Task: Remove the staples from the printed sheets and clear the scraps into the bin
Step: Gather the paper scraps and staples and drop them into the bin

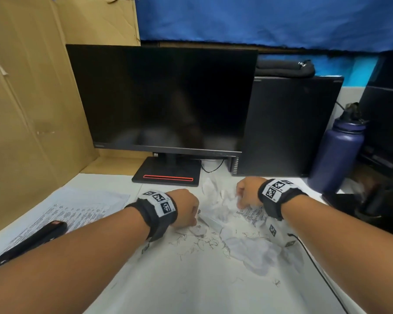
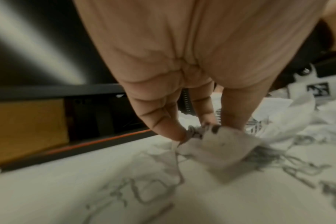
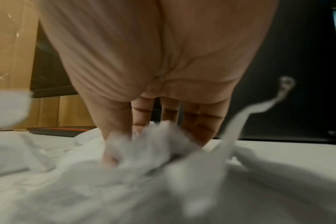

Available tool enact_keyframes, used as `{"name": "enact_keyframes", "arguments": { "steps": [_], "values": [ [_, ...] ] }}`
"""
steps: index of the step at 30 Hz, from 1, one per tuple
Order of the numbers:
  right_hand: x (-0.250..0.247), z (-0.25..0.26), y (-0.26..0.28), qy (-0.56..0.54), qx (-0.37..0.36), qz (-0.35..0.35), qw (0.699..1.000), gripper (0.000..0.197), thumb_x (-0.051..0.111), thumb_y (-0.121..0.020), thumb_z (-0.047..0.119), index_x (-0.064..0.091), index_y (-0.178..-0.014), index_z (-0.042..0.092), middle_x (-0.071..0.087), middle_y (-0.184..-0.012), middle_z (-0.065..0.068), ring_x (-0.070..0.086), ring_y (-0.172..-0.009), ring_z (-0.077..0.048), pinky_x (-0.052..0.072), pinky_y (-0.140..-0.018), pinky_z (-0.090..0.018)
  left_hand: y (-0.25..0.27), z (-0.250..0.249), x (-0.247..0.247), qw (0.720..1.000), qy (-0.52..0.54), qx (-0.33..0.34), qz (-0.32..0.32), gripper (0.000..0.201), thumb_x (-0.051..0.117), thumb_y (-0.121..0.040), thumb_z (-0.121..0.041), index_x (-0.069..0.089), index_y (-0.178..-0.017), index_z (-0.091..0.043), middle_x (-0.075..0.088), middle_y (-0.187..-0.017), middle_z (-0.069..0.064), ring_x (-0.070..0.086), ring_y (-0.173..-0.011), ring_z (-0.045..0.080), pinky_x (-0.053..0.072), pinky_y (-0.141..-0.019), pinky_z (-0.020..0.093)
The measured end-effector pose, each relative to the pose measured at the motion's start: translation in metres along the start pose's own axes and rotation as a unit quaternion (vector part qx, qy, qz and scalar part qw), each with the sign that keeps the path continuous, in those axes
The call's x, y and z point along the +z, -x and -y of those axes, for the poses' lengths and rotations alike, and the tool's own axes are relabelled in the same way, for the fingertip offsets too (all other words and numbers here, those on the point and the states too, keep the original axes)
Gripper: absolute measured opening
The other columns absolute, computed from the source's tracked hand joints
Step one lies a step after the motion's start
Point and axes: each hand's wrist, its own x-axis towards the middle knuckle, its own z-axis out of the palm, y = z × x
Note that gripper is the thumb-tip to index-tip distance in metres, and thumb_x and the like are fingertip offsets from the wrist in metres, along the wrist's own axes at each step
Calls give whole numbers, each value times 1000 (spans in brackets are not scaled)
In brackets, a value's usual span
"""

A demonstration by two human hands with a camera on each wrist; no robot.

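At the middle of the desk [image 1: 191, 291], just in front of the monitor [image 1: 163, 98] stand, the person is gathering scraps. The left hand [image 1: 184, 207] is pinching a small torn paper scrap [image 2: 220, 151] between thumb and fingertips [image 2: 173, 131], low over the white surface. The right hand [image 1: 247, 191] is digging curled fingers [image 3: 199, 125] into a heap of crumpled paper [image 1: 243, 234], seemingly bunching it; the blur is hiding how firm that hold is. Loose staples [image 1: 202, 243] are lying scattered as thin bent grey wires near the desk's middle, between and just behind the two wrists. Flat printed sheets [image 1: 77, 211] are resting toward the left edge with a black stapler [image 1: 32, 241] lying on them. No bin is showing in any view. The crumpled paper looks very light and soft, likely to compress and spring back, so a full-hand scoop from the heap's underside should serve better than a fingertip pinch. The staples look stiff, tiny and sharp-ended, likely to slip through fingers; sweeping them onto a scrap or pinching small clusters seems wiser than grabbing. A purple bottle [image 1: 336, 152] is standing near the right edge beside a dark computer case [image 1: 288, 125], and a black cable [image 1: 315, 268] is running along the desk's right side.
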Motion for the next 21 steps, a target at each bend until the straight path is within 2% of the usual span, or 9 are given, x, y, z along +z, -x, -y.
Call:
{"name": "enact_keyframes", "arguments": {
  "steps": [4,7,9,11,12,14,17,18,21],
  "values": [
    [-5,6,1,-2,-20,-14,1000,23,78,-73,14,60,-81,27,62,-83,7,55,-67,-11,44,-53,-21,2,21,-4,997,64,-29,-17,23,68,-89,-31,71,-99,-11,72,-104,6,68,-98,25,58,-87,35],
    [-13,5,5,-90,-14,-61,994,24,64,-81,10,54,-95,27,57,-83,3,51,-60,-12,39,-47,-21,3,40,-9,988,141,-45,-49,8,74,-83,-22,67,-82,-18,73,-99,5,69,-90,20,60,-76,32],
    [-23,7,11,-133,-13,-83,988,30,60,-85,15,49,-109,29,56,-80,1,51,-55,-13,39,-43,-22,6,50,-14,980,180,-51,-72,13,74,-83,-21,66,-94,-21,68,-97,-1,65,-81,13,53,-64,26],
    [-34,13,14,-166,-15,-77,983,29,59,-89,18,52,-115,30,59,-88,0,57,-65,-15,49,-51,-25,7,59,-19,969,225,-52,-89,33,74,-83,-23,59,-112,-31,64,-98,-8,63,-78,8,51,-62,24],
    [-38,18,14,-169,-14,-69,983,28,57,-90,16,57,-117,27,61,-96,1,60,-76,-18,54,-63,-29,8,62,-21,964,244,-50,-90,40,73,-83,-24,54,-117,-36,65,-101,-9,65,-80,8,53,-64,24],
    [-43,28,13,-130,-1,-57,990,30,49,-95,9,62,-122,16,55,-103,1,59,-93,-25,51,-78,-30,9,66,-25,960,264,-41,-84,41,68,-87,-26,52,-122,-40,67,-103,-11,67,-82,6,52,-64,23],
    [-45,43,2,-120,15,-63,991,21,43,-98,9,64,-100,10,55,-89,-3,55,-83,-25,40,-63,-22,13,66,-27,953,285,-36,-94,17,59,-97,-30,66,-112,-31,72,-98,-7,68,-82,9,49,-63,20],
    [-45,49,0,-95,23,-57,994,21,42,-100,8,63,-102,10,56,-90,-5,57,-83,-25,40,-63,-23,14,65,-26,950,291,-38,-103,15,57,-99,-31,68,-107,-28,73,-96,-4,67,-82,12,48,-63,20],
    [-45,54,0,-45,11,-77,996,30,51,-97,4,56,-126,-4,60,-109,-13,62,-108,-30,46,-81,-30,12,62,-23,939,317,-61,-120,22,54,-101,-28,70,-101,-14,66,-80,4,59,-71,18,46,-62,25]
  ]
}}
